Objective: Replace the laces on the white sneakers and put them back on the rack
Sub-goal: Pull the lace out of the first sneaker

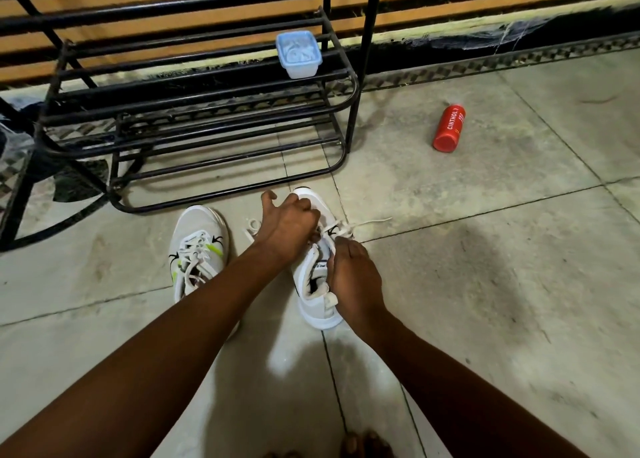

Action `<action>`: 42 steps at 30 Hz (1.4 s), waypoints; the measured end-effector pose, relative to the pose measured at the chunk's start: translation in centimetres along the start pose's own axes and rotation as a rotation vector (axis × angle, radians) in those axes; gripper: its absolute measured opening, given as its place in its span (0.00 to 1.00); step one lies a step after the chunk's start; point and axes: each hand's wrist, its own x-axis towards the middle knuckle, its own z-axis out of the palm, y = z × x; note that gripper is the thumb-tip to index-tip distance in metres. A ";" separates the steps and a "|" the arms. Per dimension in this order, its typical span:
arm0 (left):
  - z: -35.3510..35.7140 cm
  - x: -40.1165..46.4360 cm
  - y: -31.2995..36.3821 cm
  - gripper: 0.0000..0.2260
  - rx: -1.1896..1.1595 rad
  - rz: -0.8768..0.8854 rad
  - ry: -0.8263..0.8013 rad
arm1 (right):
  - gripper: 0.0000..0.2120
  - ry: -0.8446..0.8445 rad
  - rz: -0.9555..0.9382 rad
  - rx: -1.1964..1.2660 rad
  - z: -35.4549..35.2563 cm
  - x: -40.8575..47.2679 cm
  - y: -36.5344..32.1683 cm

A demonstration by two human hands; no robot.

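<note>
Grey tiled floor (485, 267) with dark grout lines; striped wall behind. Black metal rack (194, 111) stands at 11 o'clock, shelves bare except for a pale blue lidded container (299, 55) on the top tier at 12 o'clock. Red bottle (449, 128) lies on the floor at 2 o'clock, well apart from the rack.

Two white sneakers on the floor near centre, just in front of the rack. Left sneaker (198, 249) at 9 o'clock of centre, laced, untouched, toe toward the rack. Right sneaker (317, 277) beside it, between both hands.

Left hand (289, 223): fingers curled, pinching the white lace (372, 221) over the eyelet area; loose lace ends trail to either side of the shoe. Right hand (353, 274): fingers curled, gripping the right sneaker at its collar, on the 3 o'clock side.
</note>
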 end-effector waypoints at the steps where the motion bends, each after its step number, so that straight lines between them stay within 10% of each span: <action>1: 0.0 0.1 0.1 0.09 0.019 0.019 -0.005 | 0.13 0.000 0.000 0.005 0.0 0.0 0.0; 9: 1.4 -1.4 -1.1 0.13 -0.207 -0.068 0.308 | 0.12 0.000 -0.043 -0.136 -1.1 0.2 -0.2; 15: -3.2 0.3 -4.6 0.11 -1.202 -0.543 0.880 | 0.13 0.020 -0.058 -0.218 -1.1 0.4 -0.6; 18: -5.3 1.2 -4.9 0.12 -1.790 -0.731 0.897 | 0.12 0.020 -0.049 -0.229 -1.1 0.4 -0.6; 25: -1.0 -0.7 -5.5 0.10 -0.407 0.029 -0.025 | 0.15 0.031 -0.038 -0.269 -0.9 0.3 -0.7; 32: -1.4 -0.8 -4.1 0.07 -0.172 -0.059 0.351 | 0.16 -0.039 -0.016 -0.293 -1.2 0.3 -0.9; 39: -1.4 -2.8 -2.4 0.06 -0.601 -0.537 0.715 | 0.09 -0.057 0.012 -0.299 -1.4 0.3 -0.9; 42: -3.0 -0.9 -2.4 0.09 -1.481 -0.808 0.758 | 0.11 -0.101 0.030 -0.311 -1.3 0.7 -1.3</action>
